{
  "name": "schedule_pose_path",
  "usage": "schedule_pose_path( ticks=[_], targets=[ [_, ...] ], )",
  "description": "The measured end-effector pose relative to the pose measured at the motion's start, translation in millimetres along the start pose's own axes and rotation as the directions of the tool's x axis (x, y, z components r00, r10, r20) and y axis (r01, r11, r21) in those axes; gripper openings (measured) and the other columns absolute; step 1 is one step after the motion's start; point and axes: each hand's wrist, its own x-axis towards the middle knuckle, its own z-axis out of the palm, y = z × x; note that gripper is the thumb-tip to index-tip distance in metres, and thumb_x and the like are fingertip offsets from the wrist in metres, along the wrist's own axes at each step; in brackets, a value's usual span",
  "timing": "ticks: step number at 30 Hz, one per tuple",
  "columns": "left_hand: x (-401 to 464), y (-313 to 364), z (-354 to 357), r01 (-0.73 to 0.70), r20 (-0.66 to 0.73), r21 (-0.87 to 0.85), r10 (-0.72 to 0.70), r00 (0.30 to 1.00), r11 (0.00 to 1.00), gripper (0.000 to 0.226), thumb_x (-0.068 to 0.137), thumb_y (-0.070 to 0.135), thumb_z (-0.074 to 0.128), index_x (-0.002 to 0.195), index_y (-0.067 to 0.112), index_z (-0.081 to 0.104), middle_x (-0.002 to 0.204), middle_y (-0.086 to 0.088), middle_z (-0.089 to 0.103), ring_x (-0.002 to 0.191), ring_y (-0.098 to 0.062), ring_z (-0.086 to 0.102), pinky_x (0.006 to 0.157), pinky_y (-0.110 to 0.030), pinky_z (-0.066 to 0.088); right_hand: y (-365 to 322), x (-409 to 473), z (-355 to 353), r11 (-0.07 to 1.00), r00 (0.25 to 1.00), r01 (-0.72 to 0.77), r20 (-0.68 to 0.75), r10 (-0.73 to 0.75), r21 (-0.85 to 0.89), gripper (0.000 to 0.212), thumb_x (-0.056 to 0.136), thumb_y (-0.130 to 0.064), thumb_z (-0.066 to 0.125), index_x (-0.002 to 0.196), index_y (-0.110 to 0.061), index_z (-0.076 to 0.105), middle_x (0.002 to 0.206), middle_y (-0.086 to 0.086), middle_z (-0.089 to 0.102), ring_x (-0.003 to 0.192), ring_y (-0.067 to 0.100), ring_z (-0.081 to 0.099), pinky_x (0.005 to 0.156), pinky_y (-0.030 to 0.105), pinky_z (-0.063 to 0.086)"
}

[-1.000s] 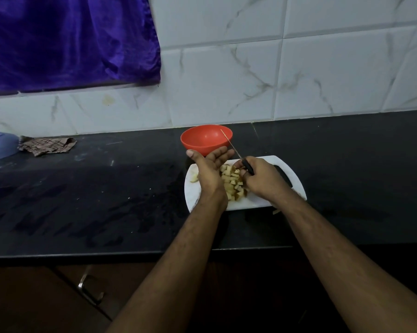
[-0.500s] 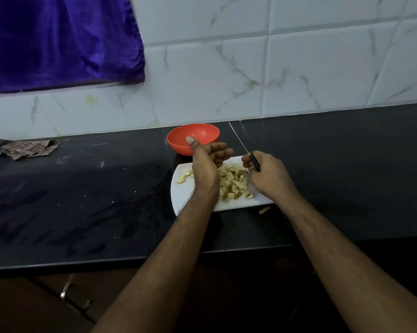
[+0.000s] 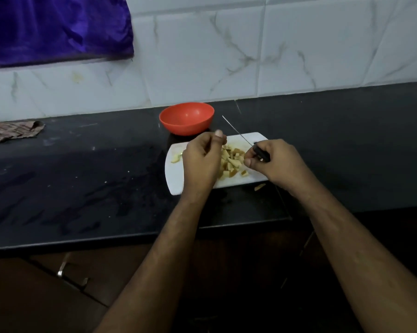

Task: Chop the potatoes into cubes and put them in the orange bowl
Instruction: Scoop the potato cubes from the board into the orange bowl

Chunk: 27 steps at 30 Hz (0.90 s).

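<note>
An orange bowl [image 3: 187, 116] stands on the black counter just behind a white cutting board [image 3: 176, 179]; nothing shows inside it. A pile of potato cubes [image 3: 233, 162] lies on the board. My left hand [image 3: 200, 162] is at the pile's left edge with its fingers curled in and thumb on top, closed round some cubes; its palm side is hidden. My right hand [image 3: 277, 164] grips the black handle of a knife [image 3: 236, 132], whose thin blade points up and left toward the bowl, above the board.
One potato scrap [image 3: 176, 159] lies at the board's left end and another [image 3: 259, 187] on the counter in front of it. A crumpled cloth [image 3: 13, 131] sits far left. A purple curtain [image 3: 58, 27] hangs on the tiled wall. A drawer handle [image 3: 62, 267] is below the counter edge.
My left hand's fingers went from straight beside the pile to curled in. My right hand drew the knife slightly right, away from the cubes. The camera view shifted.
</note>
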Motion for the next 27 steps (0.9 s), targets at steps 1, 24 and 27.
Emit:
schedule_pose_path(
  ticks=[1, 24, 27],
  targets=[
    [-6.8, -0.3, 2.7, -0.025, 0.011, 0.053, 0.025, 1.0, 0.998, 0.031, 0.1, 0.038, 0.057, 0.084, 0.016, 0.072, 0.073, -0.001, 0.072, 0.072, -0.02, 0.069, 0.069, -0.04, 0.057, 0.7, -7.8, -5.1, 1.0, 0.999, -0.008, 0.038, 0.009, -0.014, 0.004, 0.085, -0.024, 0.08, 0.086, -0.026, 0.076, 0.082, -0.012, 0.074, 0.081, -0.001, 0.067, 0.071, 0.019, 0.048],
    [-33.5, -15.2, -9.5, 0.122, -0.083, -0.022, -0.124, 0.989, 0.992, 0.014, 0.089, 0.012, 0.074, 0.101, 0.019, 0.074, 0.098, 0.008, 0.076, 0.094, -0.006, 0.071, 0.089, -0.035, 0.059, 16.3, -28.6, -0.9, 0.904, 0.976, 0.216, 0.085, -0.199, -0.368, 0.007, 0.097, -0.037, 0.062, 0.094, -0.032, 0.059, 0.095, -0.015, 0.053, 0.088, 0.004, 0.052, 0.068, 0.031, 0.048],
    [-33.6, -13.7, -10.3, 0.113, -0.109, -0.063, -0.119, 0.987, 0.992, 0.013, 0.09, 0.014, 0.072, 0.103, 0.017, 0.074, 0.098, 0.005, 0.076, 0.095, -0.011, 0.072, 0.087, -0.032, 0.059, 4.0, -9.7, 11.5, 0.951, 0.981, 0.15, -0.077, -0.177, -0.27, 0.011, 0.096, -0.038, 0.065, 0.095, -0.028, 0.064, 0.094, -0.013, 0.061, 0.083, 0.007, 0.057, 0.067, 0.032, 0.05]
  ],
)
